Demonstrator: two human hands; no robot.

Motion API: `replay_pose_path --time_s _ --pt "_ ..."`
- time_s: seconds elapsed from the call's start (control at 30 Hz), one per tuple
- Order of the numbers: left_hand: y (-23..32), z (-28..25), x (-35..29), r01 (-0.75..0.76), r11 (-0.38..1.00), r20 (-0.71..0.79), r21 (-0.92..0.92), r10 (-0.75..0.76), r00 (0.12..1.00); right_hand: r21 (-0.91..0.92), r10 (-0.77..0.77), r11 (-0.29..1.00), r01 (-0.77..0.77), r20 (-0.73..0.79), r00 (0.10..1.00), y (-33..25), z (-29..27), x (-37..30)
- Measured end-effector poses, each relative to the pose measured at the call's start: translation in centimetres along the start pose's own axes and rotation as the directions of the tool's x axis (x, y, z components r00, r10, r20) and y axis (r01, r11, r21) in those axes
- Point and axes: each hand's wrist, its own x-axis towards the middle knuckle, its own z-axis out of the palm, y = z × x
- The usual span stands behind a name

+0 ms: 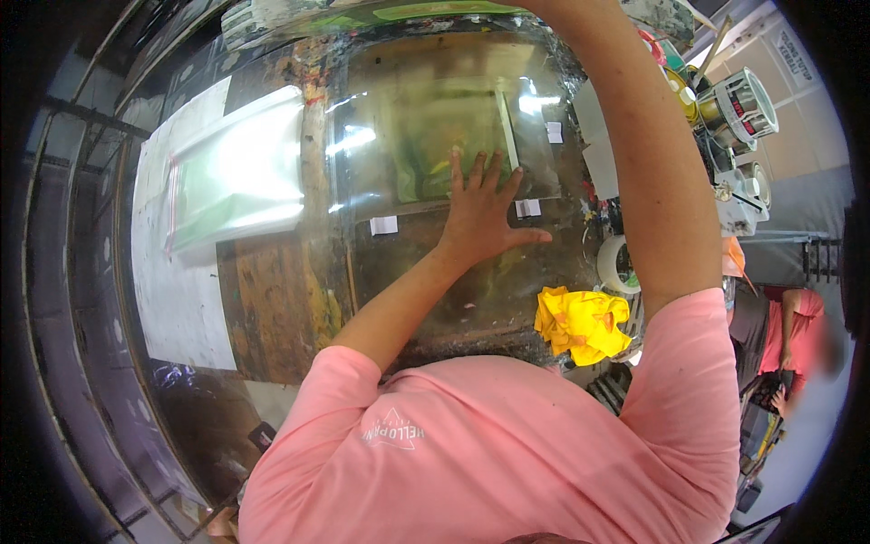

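My left hand [480,213] lies flat, palm down and fingers spread, at the near edge of a shiny, see-through greenish panel [426,118]. Beside its fingertips runs a pale narrow strip [506,127]. Small white paper tabs [384,225] sit along the panel's near side, one of them, a folded tab [527,208], close to my thumb. My right arm [666,172] stretches far forward over the table's right side. Its hand passes beyond the upper edge, so the fingers are hidden.
Glossy clear plastic sheets [240,168] lie on white paper [181,308] at left. A crumpled yellow cloth [582,325] and a tape roll [618,265] sit near right. Beyond my right arm are cans [743,104]. Another person [788,335] is at far right.
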Motion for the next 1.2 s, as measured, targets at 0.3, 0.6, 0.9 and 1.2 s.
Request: replay_pose_path --time_s 0.3,0.6,0.9,1.2 --pt "-2.0 -6.3 -0.8 0.071 0.958 -0.348 -0.278 -0.169 0.922 0.011 0.032 0.999 -0.032 -0.028 0.999 -0.5 0.2 -0.3" --pt "-10.1 -19.2 -5.6 0.275 0.568 -0.179 -0.776 -0.617 0.767 -0.151 -0.052 0.986 0.065 0.085 0.995 -3.0 3.3 -12.1" --pt "-9.3 -7.8 -13.3 0.574 0.806 -0.219 -0.145 -0.592 0.776 0.258 -0.015 0.943 -0.208 0.659 0.752 -3.4 6.7 -23.4" --pt "-10.2 -6.6 -13.6 0.497 0.856 -0.247 -0.145 -0.517 0.819 0.169 -0.033 0.985 -0.041 0.417 0.908 -2.2 13.2 -24.5"
